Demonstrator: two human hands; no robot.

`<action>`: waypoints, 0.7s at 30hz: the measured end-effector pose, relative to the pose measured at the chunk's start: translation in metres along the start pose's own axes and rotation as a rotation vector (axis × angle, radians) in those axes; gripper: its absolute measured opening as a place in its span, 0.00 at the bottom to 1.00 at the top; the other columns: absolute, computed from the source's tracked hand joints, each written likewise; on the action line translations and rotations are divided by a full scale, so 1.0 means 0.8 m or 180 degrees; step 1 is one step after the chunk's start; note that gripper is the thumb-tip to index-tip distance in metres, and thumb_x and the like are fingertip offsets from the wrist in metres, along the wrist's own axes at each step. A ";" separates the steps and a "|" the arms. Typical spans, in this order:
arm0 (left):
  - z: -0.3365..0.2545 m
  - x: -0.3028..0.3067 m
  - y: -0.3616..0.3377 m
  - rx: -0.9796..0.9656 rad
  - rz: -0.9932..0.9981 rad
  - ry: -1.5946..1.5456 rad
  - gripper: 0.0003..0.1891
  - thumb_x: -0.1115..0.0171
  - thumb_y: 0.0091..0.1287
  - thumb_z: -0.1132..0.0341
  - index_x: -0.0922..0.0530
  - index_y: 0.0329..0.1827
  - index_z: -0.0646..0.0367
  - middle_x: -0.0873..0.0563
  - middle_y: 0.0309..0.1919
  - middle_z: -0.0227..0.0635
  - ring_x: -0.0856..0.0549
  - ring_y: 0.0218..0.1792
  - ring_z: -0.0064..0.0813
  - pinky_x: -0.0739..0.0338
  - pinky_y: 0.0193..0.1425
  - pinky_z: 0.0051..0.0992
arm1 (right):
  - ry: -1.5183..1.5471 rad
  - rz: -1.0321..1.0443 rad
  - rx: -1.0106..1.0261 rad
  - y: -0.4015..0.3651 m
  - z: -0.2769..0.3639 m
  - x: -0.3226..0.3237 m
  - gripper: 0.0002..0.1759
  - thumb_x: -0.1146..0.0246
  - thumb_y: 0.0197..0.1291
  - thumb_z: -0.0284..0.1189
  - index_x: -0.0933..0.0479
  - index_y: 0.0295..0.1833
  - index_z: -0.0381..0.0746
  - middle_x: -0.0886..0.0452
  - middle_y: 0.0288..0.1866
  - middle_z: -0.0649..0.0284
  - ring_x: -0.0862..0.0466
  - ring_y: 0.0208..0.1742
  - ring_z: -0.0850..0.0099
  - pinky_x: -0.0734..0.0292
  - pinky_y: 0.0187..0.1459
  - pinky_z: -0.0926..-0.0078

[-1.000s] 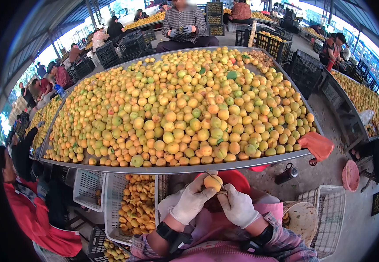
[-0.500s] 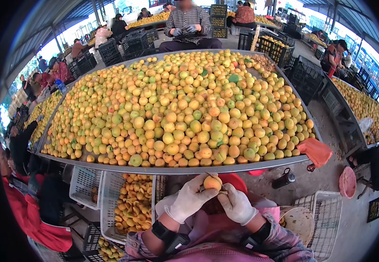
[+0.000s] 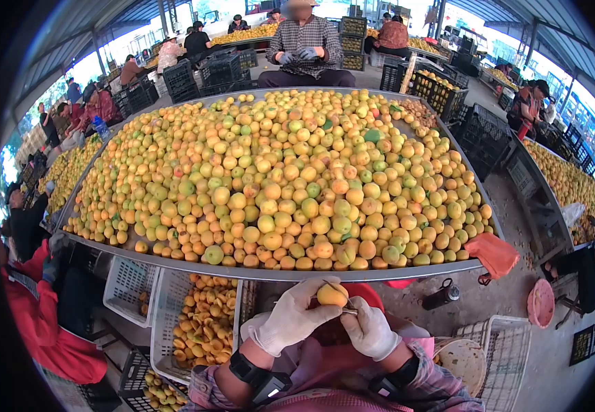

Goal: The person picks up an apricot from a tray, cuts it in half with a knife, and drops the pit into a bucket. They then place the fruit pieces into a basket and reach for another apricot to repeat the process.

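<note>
In front of my chest, my left hand (image 3: 293, 318), in a white glove, is closed around a yellow-orange apricot (image 3: 332, 294). A thin dark curved edge lies across the fruit's upper side. Close at its right, my right hand (image 3: 370, 329), gloved too, pinches a small thin metal tool (image 3: 350, 311) whose tip meets the lower right of the apricot. Part of that tool is hidden in the fingers. Beyond both hands, a metal-rimmed table (image 3: 290, 273) bears a wide heap of apricots (image 3: 277, 185). Behind my hands sits a red basin (image 3: 365, 295), mostly covered.
Left of my lap, a white crate (image 3: 162, 329) holds halved apricots (image 3: 205, 319). At the right stand a bucket (image 3: 463, 364), a white crate (image 3: 510, 357) and a black bottle (image 3: 441, 294). An orange bag (image 3: 492, 255) hangs over the table corner. A person (image 3: 303, 44) sits opposite.
The view has tilted slightly, so the table appears a little lower. My hands stay together at the apricot, which has turned slightly. On the left, the person in red has shifted an arm.
</note>
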State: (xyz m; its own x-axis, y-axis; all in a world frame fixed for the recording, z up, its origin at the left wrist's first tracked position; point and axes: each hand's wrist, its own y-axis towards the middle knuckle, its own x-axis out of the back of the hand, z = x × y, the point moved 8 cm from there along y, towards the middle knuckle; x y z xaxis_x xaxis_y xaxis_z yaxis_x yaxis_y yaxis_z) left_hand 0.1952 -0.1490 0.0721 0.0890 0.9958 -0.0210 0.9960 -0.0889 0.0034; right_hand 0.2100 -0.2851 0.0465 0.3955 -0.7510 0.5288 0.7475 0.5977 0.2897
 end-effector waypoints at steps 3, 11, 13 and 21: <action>0.015 -0.007 -0.003 0.0041 -0.0073 -0.0528 0.24 0.31 0.66 0.66 0.27 0.63 0.66 0.17 0.51 0.32 0.21 0.54 0.21 0.28 0.62 0.22 | 0.0195 -0.0159 -0.0080 0.000 0.003 -0.003 0.12 0.41 0.66 0.29 0.30 0.51 0.36 0.20 0.31 0.50 0.18 0.32 0.47 0.23 0.31 0.57; 0.044 -0.019 -0.011 0.0153 -0.0409 -0.1911 0.26 0.30 0.65 0.63 0.26 0.63 0.64 0.17 0.51 0.31 0.19 0.51 0.24 0.28 0.62 0.23 | 0.0028 -0.0555 0.0166 -0.002 0.011 0.002 0.14 0.40 0.65 0.28 0.31 0.52 0.35 0.20 0.30 0.51 0.18 0.30 0.48 0.24 0.30 0.58; 0.014 -0.007 -0.015 0.0158 -0.0281 -0.1086 0.25 0.30 0.65 0.63 0.25 0.63 0.64 0.16 0.51 0.30 0.19 0.51 0.21 0.26 0.59 0.23 | 0.0146 -0.0093 0.0142 0.000 0.006 -0.004 0.14 0.39 0.65 0.29 0.31 0.51 0.35 0.20 0.30 0.52 0.18 0.30 0.48 0.24 0.30 0.58; 0.040 -0.016 -0.014 0.0245 -0.0522 -0.0940 0.25 0.32 0.65 0.68 0.27 0.64 0.63 0.18 0.50 0.30 0.20 0.50 0.19 0.24 0.54 0.22 | -0.0269 -0.0625 0.0203 0.000 0.016 -0.006 0.14 0.38 0.64 0.31 0.32 0.48 0.36 0.20 0.28 0.53 0.19 0.27 0.49 0.25 0.27 0.57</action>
State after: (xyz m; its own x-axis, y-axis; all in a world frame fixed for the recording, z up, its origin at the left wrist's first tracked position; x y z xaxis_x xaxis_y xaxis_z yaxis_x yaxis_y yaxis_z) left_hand 0.1826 -0.1616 0.0402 -0.0870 0.9489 -0.3035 0.9933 0.0593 -0.0992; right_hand 0.2010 -0.2778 0.0541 0.1977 -0.8301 0.5215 0.7694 0.4610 0.4421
